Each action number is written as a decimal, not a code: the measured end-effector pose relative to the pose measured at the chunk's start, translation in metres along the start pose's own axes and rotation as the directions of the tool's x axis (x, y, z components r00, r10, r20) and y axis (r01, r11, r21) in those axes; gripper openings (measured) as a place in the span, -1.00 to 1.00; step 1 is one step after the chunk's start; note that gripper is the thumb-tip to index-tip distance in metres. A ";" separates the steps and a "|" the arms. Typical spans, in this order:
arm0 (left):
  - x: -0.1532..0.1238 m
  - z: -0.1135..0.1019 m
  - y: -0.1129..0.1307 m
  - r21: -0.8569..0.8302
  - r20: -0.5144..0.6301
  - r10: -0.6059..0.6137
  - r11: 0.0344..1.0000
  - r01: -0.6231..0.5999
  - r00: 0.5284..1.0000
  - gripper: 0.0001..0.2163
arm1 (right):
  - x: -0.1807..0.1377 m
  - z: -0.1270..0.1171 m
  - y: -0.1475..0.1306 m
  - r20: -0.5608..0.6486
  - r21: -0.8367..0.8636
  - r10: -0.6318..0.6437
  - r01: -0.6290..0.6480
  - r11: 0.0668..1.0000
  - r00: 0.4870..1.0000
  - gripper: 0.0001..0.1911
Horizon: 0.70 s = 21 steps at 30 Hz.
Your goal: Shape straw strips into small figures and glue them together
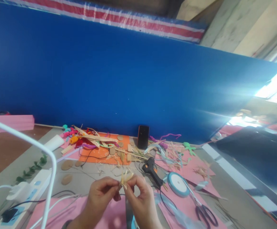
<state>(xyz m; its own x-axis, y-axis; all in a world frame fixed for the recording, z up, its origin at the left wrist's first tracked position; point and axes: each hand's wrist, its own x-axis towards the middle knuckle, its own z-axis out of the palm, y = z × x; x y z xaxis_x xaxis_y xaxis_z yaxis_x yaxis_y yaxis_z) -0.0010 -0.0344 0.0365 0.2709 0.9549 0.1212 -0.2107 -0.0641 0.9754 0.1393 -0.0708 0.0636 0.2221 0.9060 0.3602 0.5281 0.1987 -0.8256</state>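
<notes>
A small bundle of pale yellow husk-like strips [126, 176] is pinched between both hands, low in the middle of the view. My left hand [103, 194] grips it from the left with thumb and forefinger. From the right, my right hand [141, 197] holds it, also between thumb and finger; the fingertips of the two hands nearly meet. Strip ends stick up above the fingers. Just beyond my right hand lies a black glue gun [152, 171] with its cord. Pink paper [112, 211] lies beneath my hands.
Ribbon spool [178, 183] and scissors [204, 211] lie at right. A phone [143, 136] leans against the blue partition [129, 79]. Husk strips and pipe cleaners clutter the orange sheet [91, 157]. At left are a plugged-in power strip [37, 187], white curved tube [54, 171] and wooden discs [67, 179].
</notes>
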 end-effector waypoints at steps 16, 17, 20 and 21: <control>-0.001 -0.002 -0.005 0.057 0.013 0.074 0.996 -0.074 0.997 -0.86 | -0.001 -0.001 0.001 0.054 0.085 0.051 -0.055 0.995 0.997 -0.74; -0.001 -0.003 -0.005 0.062 0.011 0.074 0.995 -0.074 0.997 -0.86 | -0.001 -0.001 0.001 0.058 0.088 0.051 -0.056 0.995 0.997 -0.74; -0.002 -0.003 -0.005 0.061 0.018 0.067 0.996 -0.068 0.998 -0.85 | -0.001 -0.001 0.000 0.062 0.096 0.058 -0.064 0.993 0.996 -0.75; -0.002 -0.003 -0.005 0.057 0.021 0.065 0.996 -0.066 0.998 -0.85 | -0.002 -0.001 0.001 0.057 0.099 0.060 -0.065 0.993 0.997 -0.75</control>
<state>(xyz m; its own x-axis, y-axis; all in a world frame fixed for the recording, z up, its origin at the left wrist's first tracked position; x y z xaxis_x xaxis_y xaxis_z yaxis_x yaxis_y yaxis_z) -0.0029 -0.0349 0.0310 0.2765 0.9425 0.1879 -0.1740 -0.1432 0.9743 0.1399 -0.0724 0.0628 0.2064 0.9361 0.2850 0.4288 0.1753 -0.8862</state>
